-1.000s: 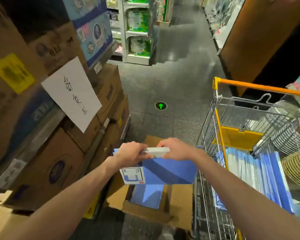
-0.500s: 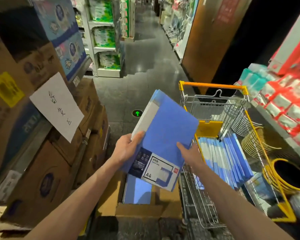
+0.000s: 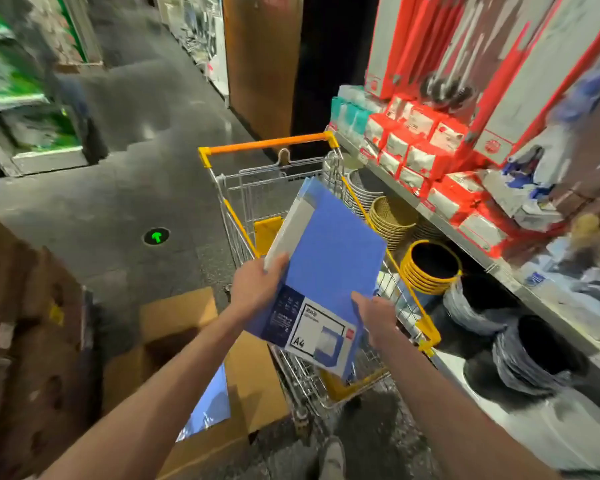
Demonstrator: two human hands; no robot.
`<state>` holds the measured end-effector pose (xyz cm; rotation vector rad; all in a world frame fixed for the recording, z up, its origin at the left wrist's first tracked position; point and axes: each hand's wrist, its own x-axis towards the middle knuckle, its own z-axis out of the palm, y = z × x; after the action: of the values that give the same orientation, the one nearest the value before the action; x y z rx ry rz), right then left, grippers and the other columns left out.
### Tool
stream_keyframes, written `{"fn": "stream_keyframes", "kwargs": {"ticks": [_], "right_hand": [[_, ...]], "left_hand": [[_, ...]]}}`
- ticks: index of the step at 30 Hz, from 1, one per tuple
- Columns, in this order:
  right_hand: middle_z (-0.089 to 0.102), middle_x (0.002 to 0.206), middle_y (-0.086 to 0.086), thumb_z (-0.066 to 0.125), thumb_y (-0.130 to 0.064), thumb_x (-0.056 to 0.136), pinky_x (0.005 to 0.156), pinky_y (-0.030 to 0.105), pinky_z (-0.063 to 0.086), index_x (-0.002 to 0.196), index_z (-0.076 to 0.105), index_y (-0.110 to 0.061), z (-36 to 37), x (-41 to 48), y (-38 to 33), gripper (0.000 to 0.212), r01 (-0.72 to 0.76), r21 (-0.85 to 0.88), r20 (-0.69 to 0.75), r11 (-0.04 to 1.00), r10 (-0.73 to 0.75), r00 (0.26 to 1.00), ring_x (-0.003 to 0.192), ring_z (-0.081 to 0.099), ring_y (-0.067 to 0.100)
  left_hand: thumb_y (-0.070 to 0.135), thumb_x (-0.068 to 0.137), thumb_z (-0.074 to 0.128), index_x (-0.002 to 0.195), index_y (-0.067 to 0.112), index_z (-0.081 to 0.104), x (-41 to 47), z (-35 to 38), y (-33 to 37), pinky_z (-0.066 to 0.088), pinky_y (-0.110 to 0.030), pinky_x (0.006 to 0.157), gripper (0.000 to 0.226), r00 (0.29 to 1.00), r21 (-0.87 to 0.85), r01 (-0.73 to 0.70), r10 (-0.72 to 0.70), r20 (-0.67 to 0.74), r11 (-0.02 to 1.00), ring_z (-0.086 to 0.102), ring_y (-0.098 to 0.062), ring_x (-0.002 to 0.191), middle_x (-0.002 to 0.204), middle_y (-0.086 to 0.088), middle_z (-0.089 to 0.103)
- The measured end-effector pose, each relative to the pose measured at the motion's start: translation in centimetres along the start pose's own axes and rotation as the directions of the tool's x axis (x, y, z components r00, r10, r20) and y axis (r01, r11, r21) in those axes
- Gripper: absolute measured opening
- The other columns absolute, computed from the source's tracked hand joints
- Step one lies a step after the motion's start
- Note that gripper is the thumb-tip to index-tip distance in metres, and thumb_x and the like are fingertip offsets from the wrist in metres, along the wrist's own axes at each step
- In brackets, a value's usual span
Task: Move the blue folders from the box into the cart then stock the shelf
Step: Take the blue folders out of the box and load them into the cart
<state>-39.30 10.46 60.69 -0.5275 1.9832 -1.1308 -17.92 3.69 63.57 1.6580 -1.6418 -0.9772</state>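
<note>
Clamped from both sides, the blue folders (image 3: 329, 268) are held tilted directly above the cart (image 3: 271, 144), with the labelled end lowest and nearest the person. On the pack's left edge, the left hand (image 3: 257, 289) is wrapped round the white spine, thumb laid over the top face. On the right edge, the right hand (image 3: 374, 317) is curled round the lower corner beside the A4 label, its fingers hidden beneath.

Far left of the cart, brown cartons (image 3: 32, 341) are stacked, badly blurred. Closer in, but also left of the cart, a green arrow marker (image 3: 156, 236) is set into the dark floor. Just beside the cart's near left corner, the cardboard box (image 3: 253, 386) is seen with its flaps open, and a single folder (image 3: 208, 407) is glimpsed inside it.

The cart's inside is mostly hidden behind the pack. Just right of the cart, woven baskets (image 3: 392, 216) and a stack of yellow buckets (image 3: 430, 268) are tucked under the shelf (image 3: 447, 230). Red-and-white packets (image 3: 420, 147) are piled on that shelf, above and right of the cart.
</note>
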Motion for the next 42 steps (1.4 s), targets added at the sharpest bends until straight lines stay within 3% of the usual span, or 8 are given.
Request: {"fn": "stream_keyframes", "kwargs": {"ticks": [5,7,10,16,22,28,35,42], "right_hand": [[0.051,0.140,0.010,0.064,-0.042,0.086,0.059,0.010,0.048,0.147,0.040,-0.008,-4.8,7.8,-0.3,0.074,-0.066,0.106,-0.042,0.992,0.071,0.997,0.101,0.049,0.021],[0.056,0.138,0.008,0.056,-0.069,0.060,0.095,0.034,0.052,0.143,0.045,-0.017,-5.5,11.7,-0.1,0.099,-0.059,0.146,-0.029,0.988,0.064,0.998,0.113,0.057,0.028],[0.057,0.137,0.009,0.048,-0.078,0.053,0.102,0.053,0.048,0.143,0.041,-0.019,-6.8,19.3,2.2,0.109,-0.084,0.119,-0.008,0.989,0.085,0.996,0.123,0.056,0.033],[0.048,0.134,0.011,0.061,-0.066,0.085,0.053,0.036,0.058,0.153,0.026,-0.020,-7.5,18.8,-0.2,0.088,-0.253,0.156,0.126,0.955,0.235,0.964,0.099,0.065,0.039],[0.054,0.126,0.016,0.065,-0.045,0.093,0.067,0.039,0.063,0.159,-0.004,-0.023,-6.6,21.4,2.7,0.099,-0.370,0.121,0.231,0.921,0.336,0.913,0.092,0.072,0.034],[0.053,0.119,0.011,0.050,-0.033,0.103,0.071,0.042,0.063,0.152,0.029,-0.011,-4.2,23.6,6.1,0.058,-0.427,0.011,0.275,0.904,0.408,0.871,0.099,0.068,0.032],[0.045,0.145,0.015,0.048,-0.043,0.101,0.053,0.026,0.059,0.154,0.029,-0.011,-3.0,25.6,11.6,0.064,-0.439,-0.178,0.257,0.881,0.472,0.844,0.110,0.063,0.031],[0.043,0.149,0.010,0.045,-0.042,0.103,0.063,0.026,0.060,0.152,0.035,-0.015,-2.6,25.5,13.6,0.056,-0.404,-0.293,0.278,0.867,0.481,0.831,0.118,0.059,0.032]], "left_hand": [[0.061,0.098,0.046,0.063,0.015,0.046,4.1,9.1,4.7,0.034,-0.038,0.058,0.058,0.976,0.328,-0.217,0.198,0.091,0.919,0.059,-0.034,0.073,0.071,-0.008,0.056],[0.061,0.098,0.045,0.062,0.018,0.038,5.2,11.8,5.1,0.029,-0.037,0.059,0.057,0.963,0.398,-0.264,0.219,0.156,0.878,0.058,-0.033,0.075,0.069,-0.004,0.052],[0.060,0.099,0.047,0.065,0.019,0.038,6.7,16.3,5.2,0.027,-0.036,0.058,0.054,0.938,0.441,-0.321,0.218,0.270,0.838,0.054,-0.033,0.070,0.064,-0.001,0.049],[0.064,0.096,0.045,0.072,0.019,0.043,6.9,19.9,3.5,0.027,-0.035,0.055,0.051,0.851,0.478,-0.463,0.223,0.475,0.747,0.048,-0.025,0.063,0.061,0.003,0.045],[0.093,0.073,-0.001,0.071,0.023,0.038,7.8,23.5,-1.1,0.023,-0.023,0.048,0.081,0.840,0.481,-0.437,0.153,0.521,0.760,0.044,-0.021,0.061,0.060,0.005,0.041],[0.067,0.095,0.039,0.072,0.024,0.042,7.8,26.9,-4.5,0.030,-0.034,0.057,0.049,0.869,0.533,-0.309,0.006,0.495,0.787,0.049,-0.019,0.063,0.063,0.003,0.049],[0.058,0.099,0.047,0.085,0.029,0.051,6.7,30.9,-9.4,0.045,-0.032,0.061,0.033,0.849,0.478,-0.250,-0.047,0.526,0.842,0.058,-0.020,0.065,0.072,0.003,0.062],[0.055,0.101,0.035,0.117,0.024,0.059,5.9,29.9,-11.5,0.060,-0.035,0.070,0.042,0.866,0.525,-0.176,-0.124,0.485,0.833,0.068,-0.014,0.072,0.094,0.005,0.072]]}}
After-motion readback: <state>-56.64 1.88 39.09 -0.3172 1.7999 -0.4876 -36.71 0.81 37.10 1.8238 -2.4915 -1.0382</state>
